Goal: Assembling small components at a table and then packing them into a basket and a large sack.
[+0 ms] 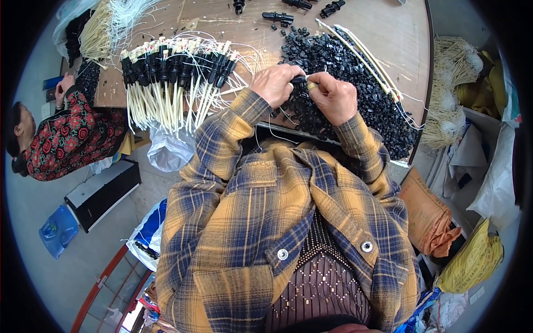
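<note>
the left hand (276,83) and the right hand (333,95) are meeting over the wooden table (383,28), both pinching a small black plastic connector (298,80) with a thin white wire (313,76) running out of it. the fingers of each hand are closing tightly on the piece, thumbs pressing from the near side. the connector is sitting just above a big heap of loose black plastic parts (355,83), which is spreading across the right half of the table. left of the hands, a row of finished black connectors with cream cables (177,72) is hanging over the table edge. cream wire bundles (449,83) are lying in an open bin beside the table. another person in a red flowered sleeve (66,133) is sitting at the far left.
</note>
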